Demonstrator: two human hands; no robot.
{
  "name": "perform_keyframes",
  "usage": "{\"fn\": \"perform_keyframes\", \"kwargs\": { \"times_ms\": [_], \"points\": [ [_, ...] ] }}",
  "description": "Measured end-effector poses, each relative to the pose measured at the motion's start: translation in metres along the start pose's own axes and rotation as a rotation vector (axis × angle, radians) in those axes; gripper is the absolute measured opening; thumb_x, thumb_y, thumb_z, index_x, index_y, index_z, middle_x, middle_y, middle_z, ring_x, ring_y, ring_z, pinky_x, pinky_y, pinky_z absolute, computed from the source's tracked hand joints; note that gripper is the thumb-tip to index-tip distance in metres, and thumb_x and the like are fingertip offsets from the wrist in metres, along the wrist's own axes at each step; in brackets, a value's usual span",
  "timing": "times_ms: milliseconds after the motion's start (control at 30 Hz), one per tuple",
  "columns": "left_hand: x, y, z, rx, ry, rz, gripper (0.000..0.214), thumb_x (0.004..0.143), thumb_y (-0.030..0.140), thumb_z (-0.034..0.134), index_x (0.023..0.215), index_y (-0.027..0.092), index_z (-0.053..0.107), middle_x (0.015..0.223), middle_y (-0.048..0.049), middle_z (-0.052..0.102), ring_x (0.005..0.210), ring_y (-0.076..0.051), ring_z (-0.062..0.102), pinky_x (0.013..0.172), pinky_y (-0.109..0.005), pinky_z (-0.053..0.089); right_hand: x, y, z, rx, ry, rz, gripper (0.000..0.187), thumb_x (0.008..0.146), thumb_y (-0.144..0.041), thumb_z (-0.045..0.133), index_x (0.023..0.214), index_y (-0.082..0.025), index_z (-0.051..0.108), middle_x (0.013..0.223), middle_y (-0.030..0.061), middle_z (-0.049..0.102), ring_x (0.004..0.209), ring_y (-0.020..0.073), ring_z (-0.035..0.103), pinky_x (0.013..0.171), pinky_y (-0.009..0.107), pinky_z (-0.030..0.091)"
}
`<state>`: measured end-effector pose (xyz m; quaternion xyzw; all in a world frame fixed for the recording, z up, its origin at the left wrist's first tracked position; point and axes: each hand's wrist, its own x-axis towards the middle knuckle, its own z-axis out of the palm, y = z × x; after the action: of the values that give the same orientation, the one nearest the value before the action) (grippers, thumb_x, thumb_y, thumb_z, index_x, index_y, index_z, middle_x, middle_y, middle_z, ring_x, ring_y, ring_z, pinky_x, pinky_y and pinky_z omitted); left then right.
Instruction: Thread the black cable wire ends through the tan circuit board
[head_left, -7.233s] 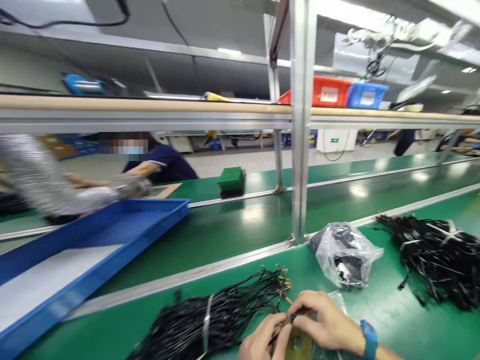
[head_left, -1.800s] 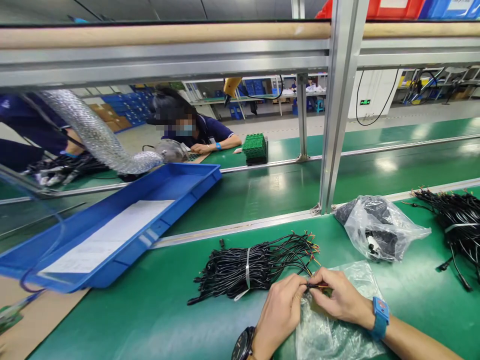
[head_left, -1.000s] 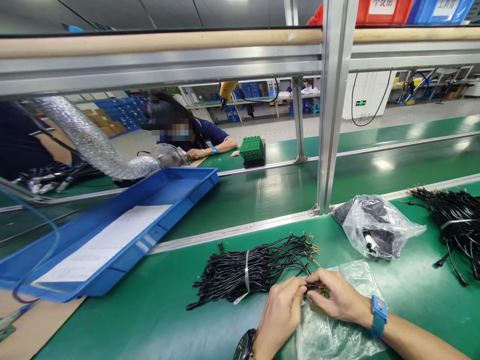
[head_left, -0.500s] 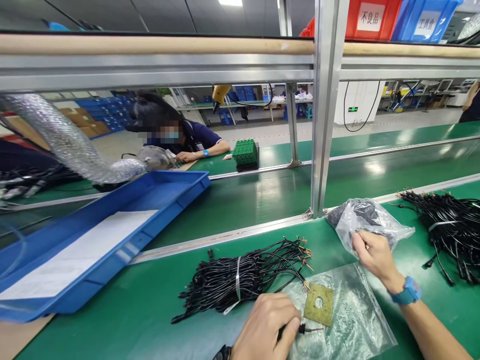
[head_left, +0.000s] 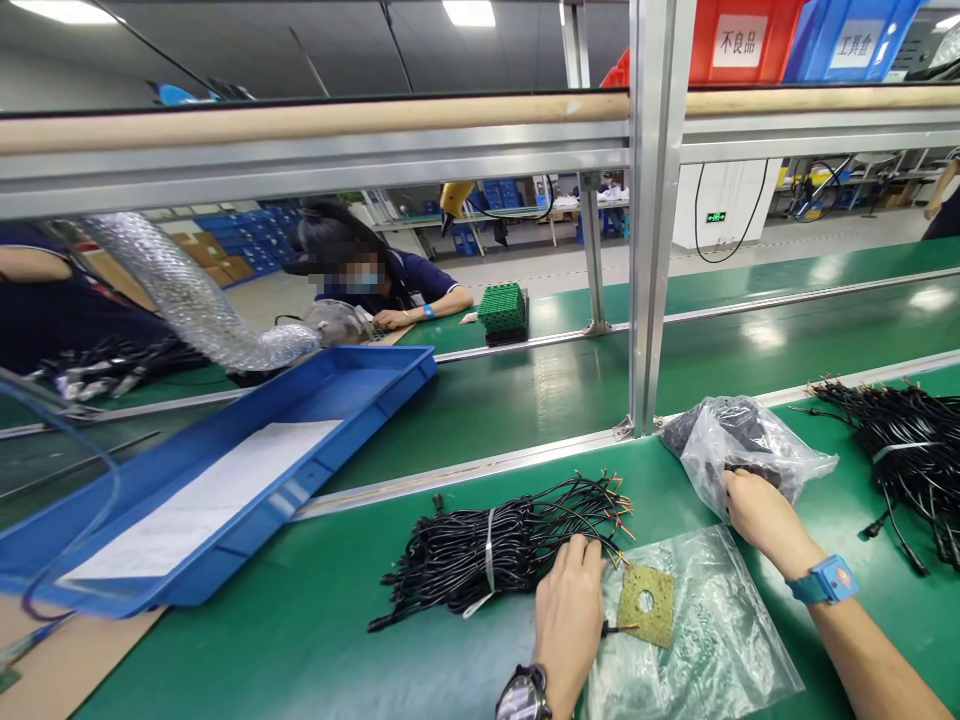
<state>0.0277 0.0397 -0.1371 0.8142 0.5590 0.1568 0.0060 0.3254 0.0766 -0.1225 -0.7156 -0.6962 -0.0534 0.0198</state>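
The left hand (head_left: 568,605) lies flat, fingers together and clamped on nothing, on the tied bundle of black wires (head_left: 499,545) near the front edge of the green bench (head_left: 300,640). Just beside it a yellow-green square pad (head_left: 646,604) with a round hole rests on a flat clear bag (head_left: 697,640), a short loose wire (head_left: 616,629) touching the pad's edge. The right hand (head_left: 754,503) reaches into a crumpled plastic bag (head_left: 739,447) of dark parts; its fingertips are buried there, so whether they grip anything cannot be told. An upright metal post (head_left: 651,215) stands behind (splitting the view), a blue tray (head_left: 247,460) sits toward the left edge, and a second wire heap (head_left: 907,450) is cut off at the right edge.
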Motion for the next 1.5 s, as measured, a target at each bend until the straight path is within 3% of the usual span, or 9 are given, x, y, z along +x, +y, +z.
{"fn": "perform_keyframes", "kwargs": {
  "times_ms": [167, 300, 467, 600, 667, 767, 1067, 1300, 1500],
  "points": [
    [0.003, 0.003, -0.007, -0.101, 0.075, 0.017, 0.023, 0.098, 0.006, 0.044, 0.085, 0.019, 0.057, 0.087, -0.0039, 0.061, 0.083, -0.021, 0.059, 0.069, -0.031, 0.043, -0.001, -0.006, -0.013, -0.004, 0.091, 0.008, 0.020, 0.096, -0.004, 0.044, 0.094, -0.014, 0.061, 0.095, 0.0130, 0.064, 0.088, 0.0269, 0.063, 0.075, 0.033, 0.043],
    [-0.003, 0.004, -0.022, -0.282, 0.138, 0.109, 0.020, 0.099, 0.012, 0.042, 0.083, 0.020, 0.053, 0.082, -0.0034, 0.059, 0.078, -0.020, 0.056, 0.072, -0.033, 0.042, -0.005, -0.014, -0.029, 0.142, 0.338, -0.012, 0.025, 0.107, -0.027, 0.038, 0.095, -0.018, 0.058, 0.089, 0.0100, 0.062, 0.083, 0.0269, 0.062, 0.072, 0.035, 0.044],
    [-0.009, -0.002, -0.029, -0.445, 0.024, 0.287, 0.020, 0.100, 0.014, 0.042, 0.101, 0.021, 0.061, 0.085, -0.0025, 0.064, 0.077, -0.018, 0.062, 0.070, -0.030, 0.044, -0.016, -0.032, -0.043, 0.497, 0.602, -0.074, 0.030, 0.108, -0.042, 0.041, 0.102, -0.018, 0.059, 0.085, 0.0078, 0.068, 0.075, 0.0229, 0.066, 0.068, 0.032, 0.046],
    [-0.010, -0.007, -0.027, -0.335, -0.112, 0.320, 0.026, 0.095, 0.008, 0.046, 0.097, 0.025, 0.065, 0.087, -0.0021, 0.064, 0.081, -0.019, 0.064, 0.068, -0.029, 0.044, -0.026, -0.051, -0.036, 0.658, 0.250, -0.230, 0.025, 0.107, -0.040, 0.042, 0.105, -0.020, 0.057, 0.064, -0.0002, 0.063, 0.054, 0.0189, 0.060, 0.056, 0.030, 0.038],
    [-0.010, -0.007, -0.025, -0.280, -0.136, 0.305, 0.025, 0.093, 0.006, 0.048, 0.094, 0.025, 0.065, 0.087, -0.0020, 0.063, 0.079, -0.019, 0.064, 0.067, -0.028, 0.044, -0.030, -0.062, -0.026, 0.625, 0.042, -0.279, 0.020, 0.107, -0.034, 0.040, 0.100, -0.021, 0.054, 0.065, -0.0003, 0.063, 0.056, 0.0199, 0.061, 0.056, 0.030, 0.034],
    [-0.010, -0.008, -0.021, -0.277, -0.143, 0.278, 0.024, 0.092, 0.005, 0.049, 0.097, 0.024, 0.063, 0.088, -0.0016, 0.065, 0.079, -0.019, 0.065, 0.068, -0.028, 0.046, -0.036, -0.077, -0.011, 0.593, -0.096, -0.317, 0.016, 0.106, -0.027, 0.041, 0.097, -0.021, 0.052, 0.076, 0.0037, 0.068, 0.067, 0.0222, 0.066, 0.059, 0.030, 0.033],
    [-0.013, -0.010, -0.017, -0.228, -0.136, 0.313, 0.021, 0.090, 0.003, 0.048, 0.083, 0.022, 0.055, 0.081, -0.0015, 0.064, 0.075, -0.020, 0.064, 0.065, -0.030, 0.042, -0.038, -0.086, -0.022, 0.731, -0.085, -0.317, 0.020, 0.109, -0.031, 0.035, 0.100, -0.022, 0.051, 0.073, 0.0001, 0.063, 0.063, 0.0201, 0.060, 0.060, 0.030, 0.032],
    [-0.015, -0.009, -0.013, -0.138, -0.104, 0.284, 0.026, 0.090, 0.001, 0.043, 0.079, 0.022, 0.054, 0.068, 0.0002, 0.063, 0.064, -0.020, 0.063, 0.058, -0.032, 0.033, -0.043, -0.090, -0.028, 0.830, 0.002, -0.535, 0.022, 0.109, -0.028, 0.034, 0.100, -0.022, 0.052, 0.087, 0.0041, 0.064, 0.076, 0.0193, 0.058, 0.068, 0.030, 0.040],
    [-0.016, -0.008, -0.010, -0.020, -0.147, 0.226, 0.025, 0.090, 0.003, 0.046, 0.080, 0.023, 0.057, 0.062, 0.0004, 0.064, 0.058, -0.022, 0.065, 0.055, -0.034, 0.026, -0.043, -0.093, -0.024, 0.856, -0.052, -0.674, 0.024, 0.108, -0.028, 0.034, 0.102, -0.021, 0.056, 0.092, 0.0065, 0.062, 0.084, 0.0203, 0.057, 0.074, 0.031, 0.045]
  ]
}}
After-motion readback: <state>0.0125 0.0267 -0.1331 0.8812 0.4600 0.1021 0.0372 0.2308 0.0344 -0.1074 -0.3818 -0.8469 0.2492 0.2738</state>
